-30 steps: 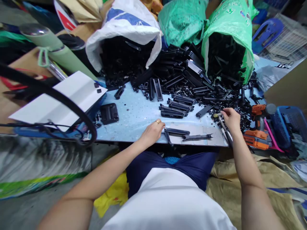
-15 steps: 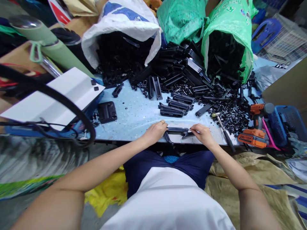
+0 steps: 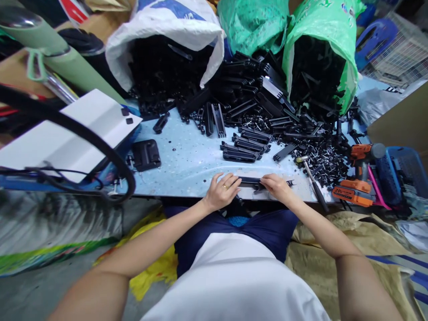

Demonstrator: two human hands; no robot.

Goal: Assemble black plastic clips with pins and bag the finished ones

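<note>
A long black plastic part (image 3: 250,180) lies level between my hands at the table's front edge. My left hand (image 3: 222,191) is closed on its left end, a ring on one finger. At the other end, my right hand (image 3: 277,185) pinches the part between thumb and fingers. Another black piece (image 3: 258,187) shows just beneath it, partly covered by my right hand. Farther back, several similar black parts (image 3: 241,154) lie side by side in a short stack.
A hammer (image 3: 312,183) and an orange cordless drill (image 3: 360,174) lie to the right, by a heap of small metal pins (image 3: 323,162). Behind, a white sack (image 3: 117,53) and a green sack (image 3: 351,76) spill black parts. A black case (image 3: 146,155) sits left.
My left hand has turned, its fingers now spread along the part's end. My right hand has moved slightly left onto the part. The view has shifted a little.
</note>
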